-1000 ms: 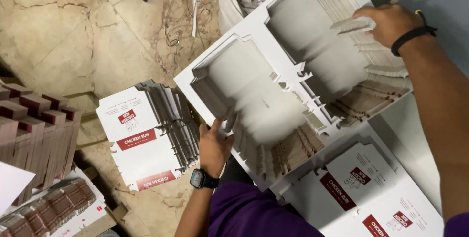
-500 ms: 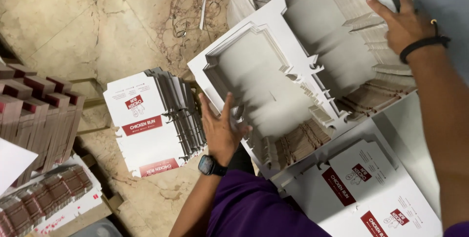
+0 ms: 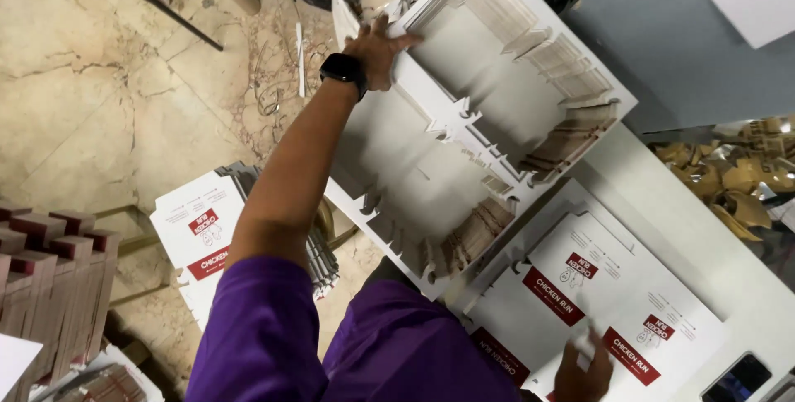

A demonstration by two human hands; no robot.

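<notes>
L hand (image 3: 383,48) reaches across, fingers spread flat on far edge of white die-cut sheet stack (image 3: 464,145), prob. steadying it on the table (image 3: 662,195). R hand (image 3: 584,373) presses printed flat cartons (image 3: 580,294) down; grip unclear.

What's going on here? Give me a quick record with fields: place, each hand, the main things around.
Place: grey work table above a marbled stone floor
Left hand: stretched out, palm on the far edge of a thick stack of blank white die-cut card sheets; black watch on the wrist
Right hand: fingers resting on printed flat cartons with red labels, near the lower edge of the view
Other: a second pile of printed cartons on the floor; brown card stacks at far left
Clothing: purple sleeve
</notes>
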